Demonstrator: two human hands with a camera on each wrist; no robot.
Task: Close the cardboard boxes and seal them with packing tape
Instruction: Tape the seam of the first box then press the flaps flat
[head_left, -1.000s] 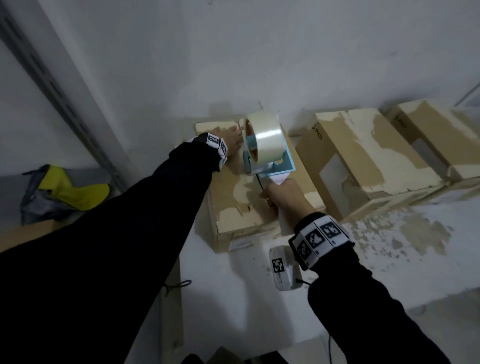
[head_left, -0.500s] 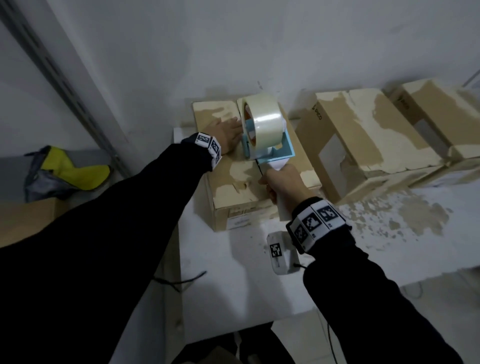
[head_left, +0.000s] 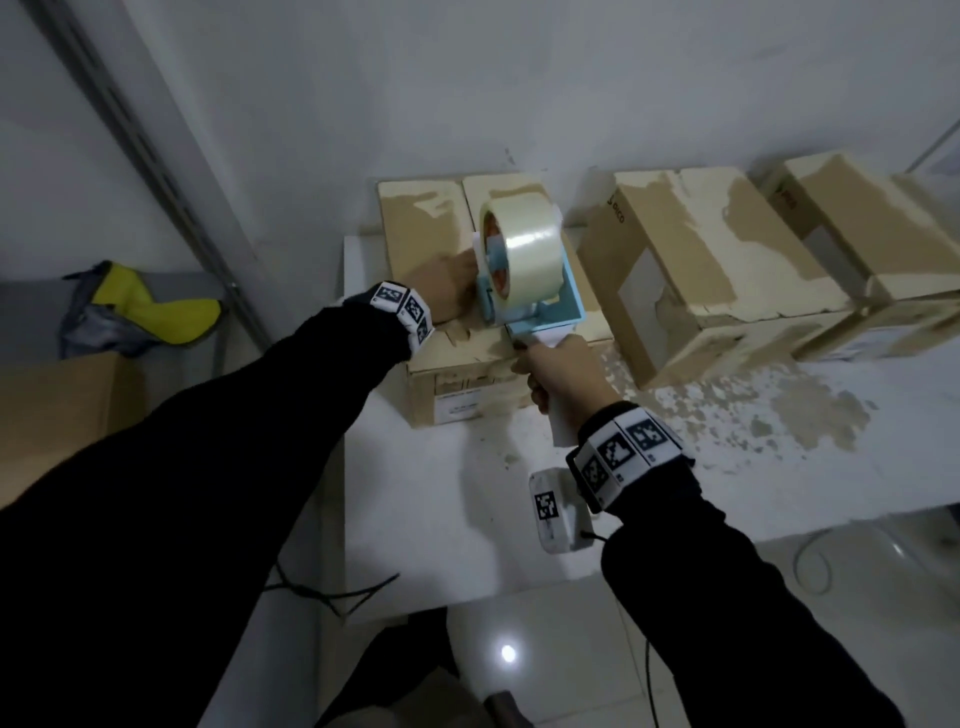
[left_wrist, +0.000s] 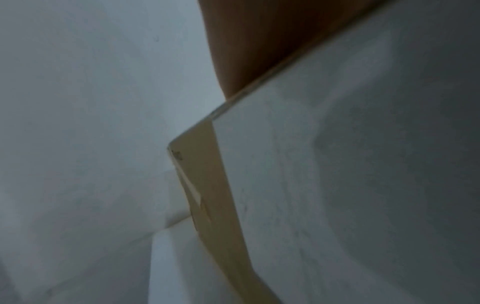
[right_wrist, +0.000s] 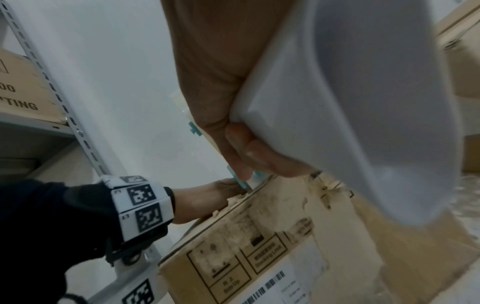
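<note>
The right hand (head_left: 558, 371) clenches the white handle of the tape dispenser (head_left: 524, 270), which sits on the closed cardboard box (head_left: 426, 234) at the tabletop's (head_left: 441, 509) far-left corner. The left hand (head_left: 449, 291) presses the box top, apparently flat; its fingers are hidden.

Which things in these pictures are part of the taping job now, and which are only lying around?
Part of the job:
- box being taped
- tape dispenser, gripped by the right hand
- left hand, resting on that box
- two more boxes, waiting on the table

Just lying about:
- yellow and grey bag
- brown carton below the bag
</note>
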